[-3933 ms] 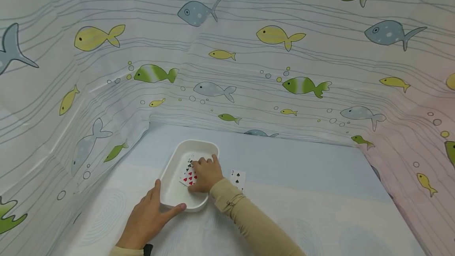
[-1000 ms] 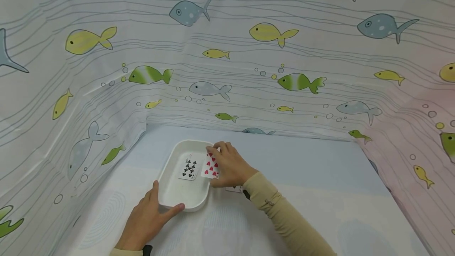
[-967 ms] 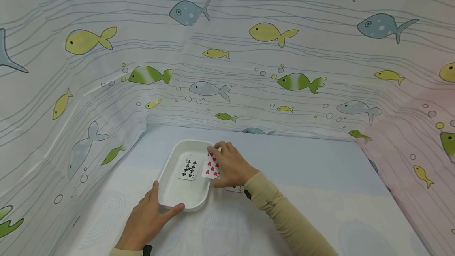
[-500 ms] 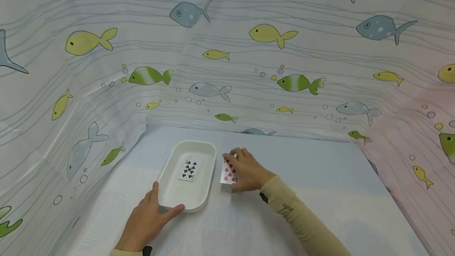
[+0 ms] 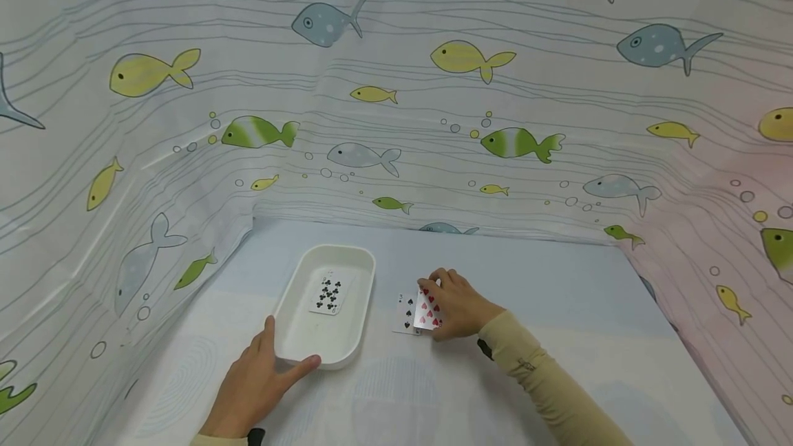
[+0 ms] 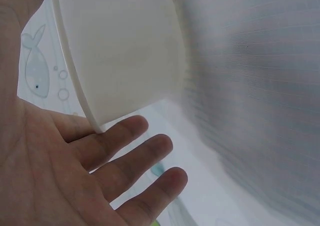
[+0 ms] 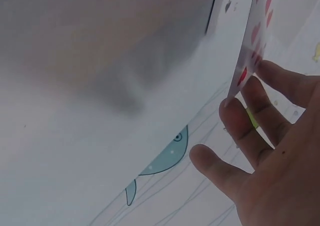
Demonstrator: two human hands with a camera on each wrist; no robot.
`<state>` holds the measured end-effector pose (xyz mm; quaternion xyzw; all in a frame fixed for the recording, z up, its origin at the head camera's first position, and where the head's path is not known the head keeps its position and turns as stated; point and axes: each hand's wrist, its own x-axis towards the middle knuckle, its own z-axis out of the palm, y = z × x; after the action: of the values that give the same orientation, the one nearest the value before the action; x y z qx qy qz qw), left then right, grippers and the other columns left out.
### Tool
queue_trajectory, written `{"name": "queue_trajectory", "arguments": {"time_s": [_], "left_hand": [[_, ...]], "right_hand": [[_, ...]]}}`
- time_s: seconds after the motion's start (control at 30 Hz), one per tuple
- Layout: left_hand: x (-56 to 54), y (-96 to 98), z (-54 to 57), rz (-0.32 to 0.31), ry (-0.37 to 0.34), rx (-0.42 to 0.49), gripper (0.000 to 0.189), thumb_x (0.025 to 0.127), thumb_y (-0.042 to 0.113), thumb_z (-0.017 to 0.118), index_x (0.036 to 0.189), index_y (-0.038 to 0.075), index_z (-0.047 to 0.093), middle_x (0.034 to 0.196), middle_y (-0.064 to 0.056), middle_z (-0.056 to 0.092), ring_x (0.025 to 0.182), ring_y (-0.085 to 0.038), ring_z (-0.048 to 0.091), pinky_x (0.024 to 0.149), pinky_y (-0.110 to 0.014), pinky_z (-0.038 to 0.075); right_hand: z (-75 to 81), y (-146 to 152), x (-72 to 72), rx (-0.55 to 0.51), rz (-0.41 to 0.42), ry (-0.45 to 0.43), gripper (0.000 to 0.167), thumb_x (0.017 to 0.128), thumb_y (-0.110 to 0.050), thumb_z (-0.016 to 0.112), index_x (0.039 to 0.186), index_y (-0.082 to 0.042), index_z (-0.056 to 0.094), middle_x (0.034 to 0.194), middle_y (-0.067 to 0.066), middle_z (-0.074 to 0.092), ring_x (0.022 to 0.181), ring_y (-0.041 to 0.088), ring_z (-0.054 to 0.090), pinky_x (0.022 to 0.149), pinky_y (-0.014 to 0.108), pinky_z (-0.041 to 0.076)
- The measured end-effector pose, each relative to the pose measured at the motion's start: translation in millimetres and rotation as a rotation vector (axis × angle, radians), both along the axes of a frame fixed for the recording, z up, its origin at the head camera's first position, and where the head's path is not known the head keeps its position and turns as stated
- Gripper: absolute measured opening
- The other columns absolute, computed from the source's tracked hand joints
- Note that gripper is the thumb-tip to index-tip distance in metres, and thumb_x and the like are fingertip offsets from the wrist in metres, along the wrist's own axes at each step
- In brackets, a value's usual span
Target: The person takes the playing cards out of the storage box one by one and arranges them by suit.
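Note:
My right hand (image 5: pixel 461 303) pinches a playing card of hearts (image 5: pixel 426 310) between fingers and thumb, above the table just right of the tray. In the right wrist view the hearts card (image 7: pixel 255 30) stands tilted, its edge against the fingertips. Partly behind it, a playing card of spades (image 5: pixel 404 315) lies face up on the table. The white tray (image 5: pixel 281 319) holds a face-up clubs card (image 5: pixel 327 296). My left hand (image 5: pixel 248 380) rests at the tray's near left corner, thumb along the near rim. The left wrist view shows its fingers fairly straight against the tray wall (image 6: pixel 120 50).
A pale patterned cloth (image 5: pixel 526 363) covers the table. Hanging fabric printed with fish (image 5: pixel 365 157) encloses the table at the back and both sides. The clubs card may have another card under it; I cannot tell.
My right hand has lifted the hearts card out of the tray and carried it right, over and past the spades card, which shows again. The left hand has stayed at the tray corner.

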<state>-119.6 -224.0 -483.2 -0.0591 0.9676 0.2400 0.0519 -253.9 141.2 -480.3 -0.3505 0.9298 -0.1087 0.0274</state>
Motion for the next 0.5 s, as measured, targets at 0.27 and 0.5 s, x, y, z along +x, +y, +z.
{"name": "queue_trajectory", "arguments": {"time_s": [0.27,0.5], "left_hand": [[-0.1,-0.4,-1.2,-0.003,0.000,0.007,0.132,0.080,0.082,0.059,0.157,-0.010,0.006,0.152,-0.038,0.031,0.132,-0.055,0.042,0.104,-0.066,0.037],[0.0,0.3,-0.9,0.001,0.004,0.011,0.133,0.080,0.083,0.059,0.157,-0.012,0.006,0.151,-0.039,0.033,0.130,-0.055,0.043,0.103,-0.067,0.038]], "right_hand": [[-11.7,12,1.6,0.057,-0.038,-0.023,0.088,0.067,-0.030,0.082,0.146,-0.006,0.049,0.129,0.010,0.046,0.109,0.024,0.043,0.099,0.045,0.044],[-17.1,15,2.7,0.064,-0.061,-0.053,0.086,0.067,-0.029,0.084,0.143,-0.006,0.051,0.129,0.010,0.048,0.110,0.025,0.044,0.098,0.046,0.045]]}}
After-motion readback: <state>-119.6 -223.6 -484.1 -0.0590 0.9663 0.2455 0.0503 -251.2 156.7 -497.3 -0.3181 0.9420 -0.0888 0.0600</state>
